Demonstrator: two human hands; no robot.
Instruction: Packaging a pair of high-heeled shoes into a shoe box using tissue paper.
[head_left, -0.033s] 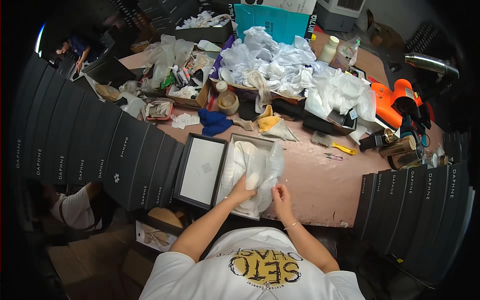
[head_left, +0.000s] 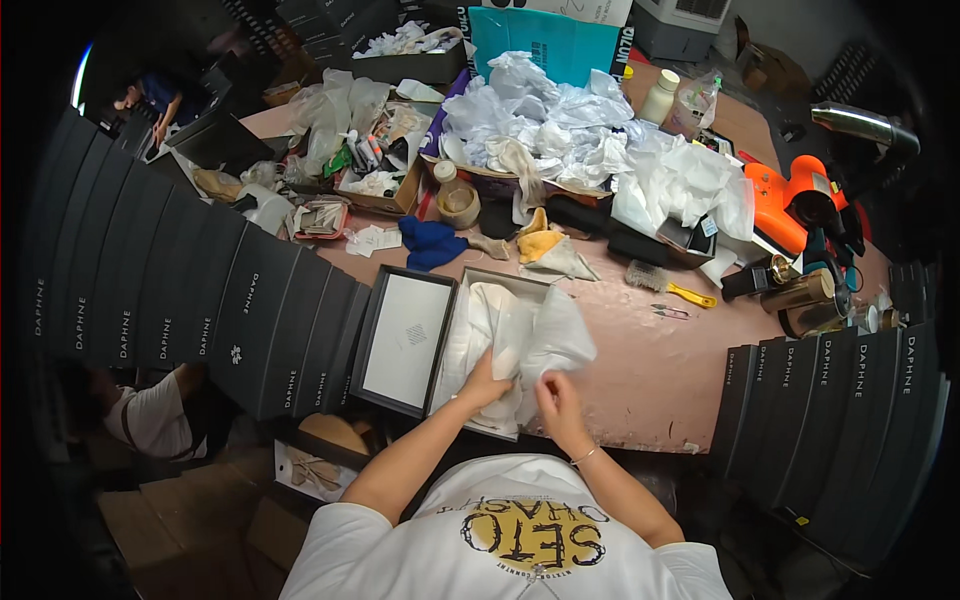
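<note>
— Surface (head_left: 640, 380) first, I suppose: pinkish, wide, and crowded along its far half. What takes up the most room on it?

— That heap of white crumpled paper (head_left: 590, 130) at the far middle, spilling right toward an orange tool (head_left: 790, 200). Curving rows of black boxes (head_left: 200, 300) stand on edge down the left side, and another row (head_left: 840, 400) on the near right.

— And right in front of the person?

— An open box (head_left: 490, 350) at the near edge, lined with white tissue paper (head_left: 540, 335). Its black lid (head_left: 408, 340) lies just beside it on the left, pale inside facing up.

— What are the hands doing?

— Both are in the box. The left hand (head_left: 487, 385) is pressed down onto the tissue near the middle, fingers curled into it. The right hand (head_left: 555, 395) is just beside it, pinching the near edge of a loose sheet that lifts up and to the right.

— Can you see what is under the paper?

— No, the tissue covers it.

— Anything smaller lying about?

— A blue cloth (head_left: 430, 243) just beyond the lid, a yellow-tan cloth (head_left: 540, 243) to its right, then a brush with a yellow handle (head_left: 670, 285) on the bare part of the surface. Another person (head_left: 150, 420) sits low down at the left, beyond the black boxes.
</note>
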